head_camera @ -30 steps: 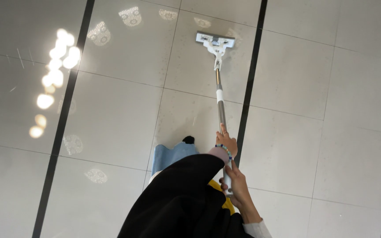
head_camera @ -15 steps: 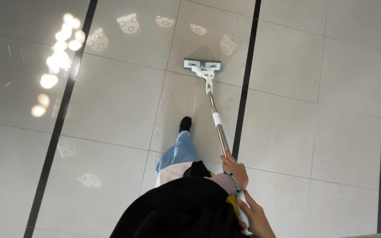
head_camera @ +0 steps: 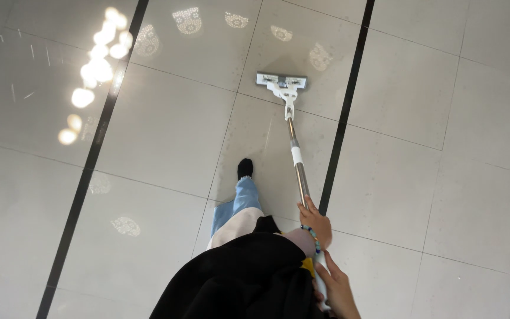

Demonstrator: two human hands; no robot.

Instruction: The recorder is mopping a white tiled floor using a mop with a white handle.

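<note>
I have both hands wrapped round the mop handle [head_camera: 297, 171], left hand [head_camera: 315, 221] higher, right hand [head_camera: 337, 289] near the end, for leverage; the mop head [head_camera: 281, 81] lies flat on the tiled floor [head_camera: 166, 130] ahead of my foot [head_camera: 244, 168].

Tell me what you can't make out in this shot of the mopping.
- Top end of the mop handle, head view: covered by the right hand and cut by the bottom edge.
- Left hand grip: only the back of it shows, fingers wrapped behind the pole.
- Underside of the mop head: pressed flat against the floor.
- Second foot: hidden under the black garment; only one black shoe shows.
</note>
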